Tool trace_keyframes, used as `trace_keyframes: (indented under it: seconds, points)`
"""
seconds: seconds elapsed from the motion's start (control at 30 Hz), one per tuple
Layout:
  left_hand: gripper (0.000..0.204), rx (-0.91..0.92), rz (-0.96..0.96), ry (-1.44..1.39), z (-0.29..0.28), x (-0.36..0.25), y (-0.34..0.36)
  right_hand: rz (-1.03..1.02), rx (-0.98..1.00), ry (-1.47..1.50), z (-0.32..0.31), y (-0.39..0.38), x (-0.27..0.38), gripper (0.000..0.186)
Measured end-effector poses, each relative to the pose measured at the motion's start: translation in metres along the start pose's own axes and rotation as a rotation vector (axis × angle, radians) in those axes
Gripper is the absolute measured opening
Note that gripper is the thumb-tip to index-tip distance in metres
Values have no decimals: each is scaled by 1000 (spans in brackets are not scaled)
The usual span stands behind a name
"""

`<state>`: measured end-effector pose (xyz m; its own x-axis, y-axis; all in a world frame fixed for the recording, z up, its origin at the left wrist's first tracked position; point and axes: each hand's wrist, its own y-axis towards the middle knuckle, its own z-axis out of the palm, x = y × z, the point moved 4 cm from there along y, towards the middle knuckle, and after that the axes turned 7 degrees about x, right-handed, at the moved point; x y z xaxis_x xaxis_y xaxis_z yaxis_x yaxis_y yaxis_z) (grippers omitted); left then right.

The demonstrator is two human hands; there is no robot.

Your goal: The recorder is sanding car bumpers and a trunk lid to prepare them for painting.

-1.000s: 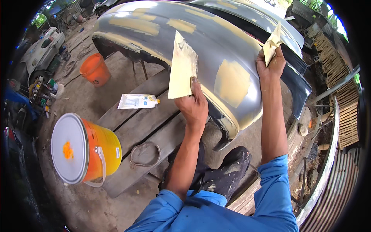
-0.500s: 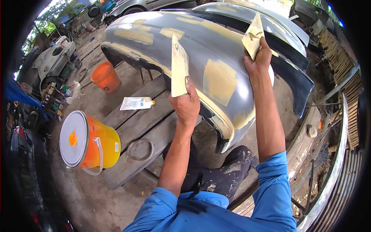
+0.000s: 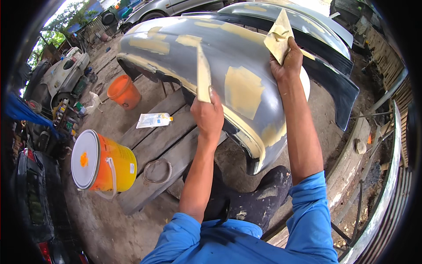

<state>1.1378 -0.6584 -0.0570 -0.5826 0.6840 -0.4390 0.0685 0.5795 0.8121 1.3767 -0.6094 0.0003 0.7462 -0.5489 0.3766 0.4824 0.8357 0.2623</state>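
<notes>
My left hand (image 3: 206,110) grips a thin, cream-coloured flat spreader (image 3: 203,72), held upright and nearly edge-on in front of a grey car body panel (image 3: 272,101) with beige filler patches. My right hand (image 3: 288,64) is higher, closed on a second cream spreader (image 3: 279,31) with a lump or fold on its face, over the panel's right part. Whether either piece touches the panel, I cannot tell. A white tube with a yellow cap (image 3: 151,120) lies on the grey wooden bench (image 3: 156,141), left of my left hand, with a metal ring (image 3: 157,170) nearer me.
A yellow-orange bucket with a white lid (image 3: 116,163) stands at left on the bench. An orange bucket (image 3: 123,92) is on the ground. More panels (image 3: 338,92) lie behind; parked cars (image 3: 66,75) stand farther off. Bamboo fencing (image 3: 378,53) and corrugated sheeting (image 3: 391,207) edge the right.
Both hands have risen a little in view, the right one also shifting left. The left spreader has turned from broad face toward edge-on. The view has shifted, showing more of the background.
</notes>
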Motion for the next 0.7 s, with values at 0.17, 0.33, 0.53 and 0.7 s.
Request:
trace_keyframes:
  seconds: [0.17,0.33,0.53,0.7]
  points:
    - [11,-199,117,-43,-11,-14,3,-9,20,-13,0,-1,2,35]
    - [15,-40,56,14,-4,-7,6,1,38,-33,2,-2,0,39]
    - [24,136,-43,88,9,-7,1,0,15,-12,-1,-3,3,40]
    - [26,39,35,109,-1,-14,1,2,-7,-38,2,-3,1,37]
